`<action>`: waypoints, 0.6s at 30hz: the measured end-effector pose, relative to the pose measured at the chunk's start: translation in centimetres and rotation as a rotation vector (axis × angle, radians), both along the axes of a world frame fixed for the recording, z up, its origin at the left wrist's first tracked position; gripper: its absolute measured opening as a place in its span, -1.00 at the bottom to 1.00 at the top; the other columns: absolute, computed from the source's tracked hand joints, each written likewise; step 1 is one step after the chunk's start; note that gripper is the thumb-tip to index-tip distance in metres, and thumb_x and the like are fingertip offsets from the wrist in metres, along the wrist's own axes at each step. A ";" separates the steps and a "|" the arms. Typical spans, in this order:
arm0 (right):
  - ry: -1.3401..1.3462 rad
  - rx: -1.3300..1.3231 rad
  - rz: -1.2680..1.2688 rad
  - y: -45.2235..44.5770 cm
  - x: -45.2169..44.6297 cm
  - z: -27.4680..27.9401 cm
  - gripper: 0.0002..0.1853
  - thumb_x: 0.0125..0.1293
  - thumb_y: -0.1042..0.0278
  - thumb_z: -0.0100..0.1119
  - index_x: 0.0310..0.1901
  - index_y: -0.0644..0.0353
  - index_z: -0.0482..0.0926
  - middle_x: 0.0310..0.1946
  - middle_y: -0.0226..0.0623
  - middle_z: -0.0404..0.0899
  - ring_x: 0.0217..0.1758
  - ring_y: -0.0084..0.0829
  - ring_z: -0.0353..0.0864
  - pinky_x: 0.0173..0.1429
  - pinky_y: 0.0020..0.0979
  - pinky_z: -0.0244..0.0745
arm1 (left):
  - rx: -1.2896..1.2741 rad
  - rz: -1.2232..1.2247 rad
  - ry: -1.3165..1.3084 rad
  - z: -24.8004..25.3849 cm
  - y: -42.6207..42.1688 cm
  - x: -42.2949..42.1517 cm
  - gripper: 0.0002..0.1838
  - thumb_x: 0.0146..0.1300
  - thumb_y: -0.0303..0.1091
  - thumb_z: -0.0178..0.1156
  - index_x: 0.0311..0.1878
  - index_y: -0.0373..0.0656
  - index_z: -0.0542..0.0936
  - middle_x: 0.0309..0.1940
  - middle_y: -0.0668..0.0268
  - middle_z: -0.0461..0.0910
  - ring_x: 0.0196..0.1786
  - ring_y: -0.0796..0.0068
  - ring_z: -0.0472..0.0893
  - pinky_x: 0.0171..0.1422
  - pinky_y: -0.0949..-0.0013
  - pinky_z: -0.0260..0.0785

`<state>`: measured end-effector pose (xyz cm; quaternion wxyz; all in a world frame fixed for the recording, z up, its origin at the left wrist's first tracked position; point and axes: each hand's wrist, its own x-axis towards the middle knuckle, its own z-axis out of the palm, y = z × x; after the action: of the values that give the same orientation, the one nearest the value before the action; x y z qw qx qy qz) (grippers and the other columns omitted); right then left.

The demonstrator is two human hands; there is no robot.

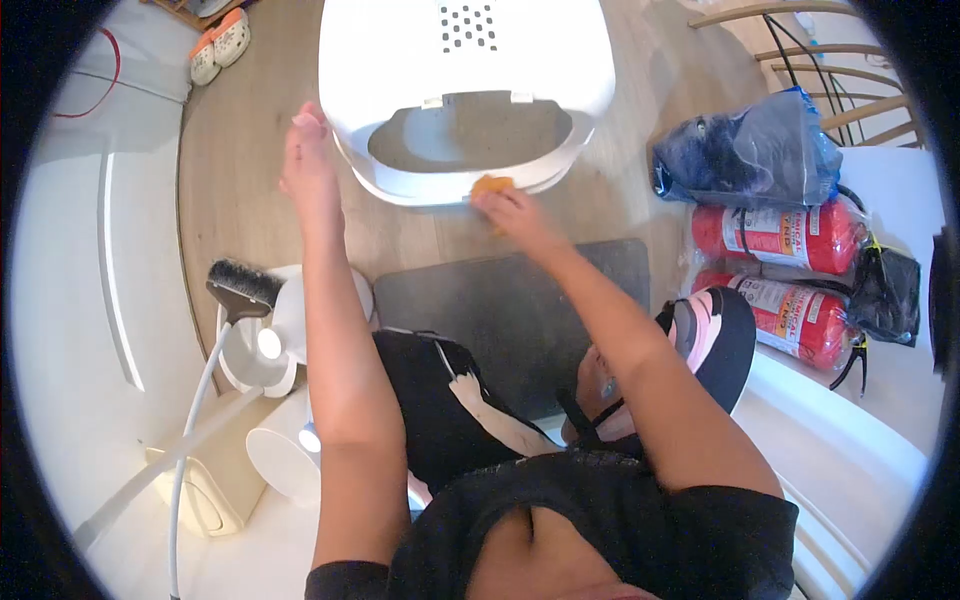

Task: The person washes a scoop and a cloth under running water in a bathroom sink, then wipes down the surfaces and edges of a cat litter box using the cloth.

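A white hooded cat litter box (465, 75) stands on the floor in front of me, its dark oval opening facing my way. My right hand (515, 212) is closed around a small orange cloth (491, 185) and presses it against the lower front rim of the box. My left hand (312, 165) is raised beside the box's left side, seen nearly edge-on. Nothing shows in it, and its fingers look stretched upward. A dark grey mat (500, 300) lies on the floor between me and the box.
Two wrapped red fire extinguishers (775, 236) lie on the right, beside a blue plastic bag (740, 150). A long-handled brush (243, 288), white containers (285, 450) and a cream bin (215, 490) stand on the left. Clogs (220, 45) sit at the far left; wooden chair legs (840, 60) are at upper right.
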<state>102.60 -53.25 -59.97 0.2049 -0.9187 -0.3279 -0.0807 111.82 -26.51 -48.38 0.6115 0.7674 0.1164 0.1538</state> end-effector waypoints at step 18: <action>0.242 -0.175 -0.079 1.3 0.5 2.7 -0.54 -0.01 0.50 0.14 0.02 0.04 0.48 0.04 -0.40 0.41 0.03 -0.20 0.41 0.14 -0.29 0.45 | -0.172 -0.046 0.212 0.8 -0.1 -1.8 -0.44 0.31 0.06 0.06 0.13 -0.26 0.49 0.04 0.23 0.54 0.16 0.42 0.42 0.31 0.35 0.12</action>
<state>103.09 -51.99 -57.25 0.1585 -0.9483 -0.2702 0.0515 110.00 -26.65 -47.55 0.6627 0.7265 0.1756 0.0471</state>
